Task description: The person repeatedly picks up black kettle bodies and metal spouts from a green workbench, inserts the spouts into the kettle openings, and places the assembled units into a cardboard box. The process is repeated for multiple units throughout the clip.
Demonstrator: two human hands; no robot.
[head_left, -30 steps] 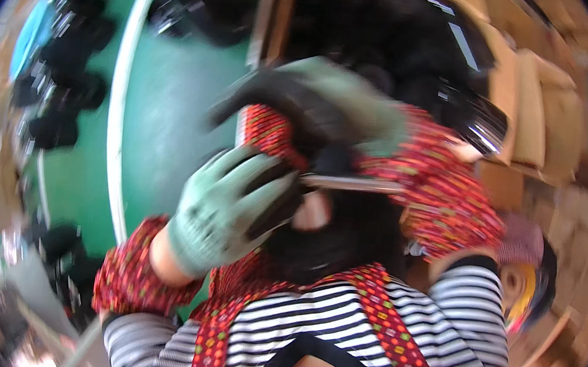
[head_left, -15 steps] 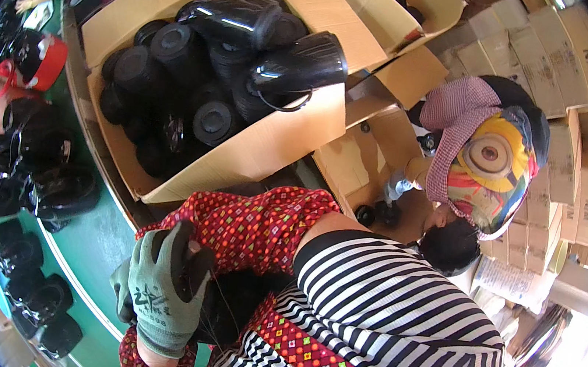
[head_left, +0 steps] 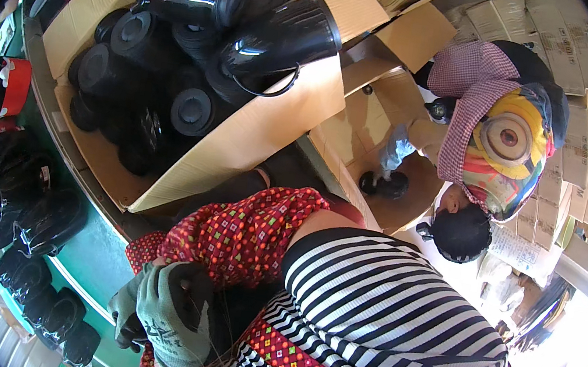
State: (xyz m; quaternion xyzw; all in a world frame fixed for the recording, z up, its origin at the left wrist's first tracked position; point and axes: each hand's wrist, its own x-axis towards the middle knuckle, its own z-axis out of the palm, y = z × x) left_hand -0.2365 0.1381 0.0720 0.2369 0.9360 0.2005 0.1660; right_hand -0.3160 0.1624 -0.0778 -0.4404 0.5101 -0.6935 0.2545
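Observation:
My left hand (head_left: 176, 316), in a grey-green glove with dark fingers, is beside and partly over my right hand (head_left: 128, 306) at the lower left. The gloves overlap, and the left fingers are bent inward. Dark curled fingertips show on the right hand, whose arm comes across in a red patterned sleeve (head_left: 244, 225). What lies between the hands is hidden. Both are below an open carton (head_left: 248, 140) heaped with glossy black bucket-like vessels (head_left: 276, 36). One vessel near the carton's rim has a thin wire handle.
A green table (head_left: 95, 254) holds several glossy black items (head_left: 51, 226) and a red-banded one (head_left: 15, 87). At the right, a person (head_left: 501, 136) bends over another carton (head_left: 357, 129), a blue-covered hand (head_left: 394, 152) inside it. Stacked cartons (head_left: 573, 153) rise behind.
My left hand's fingers, more upright before, are now bent inward. The filled carton sits higher and further left in the picture. The other person's covered hand has moved up in the picture.

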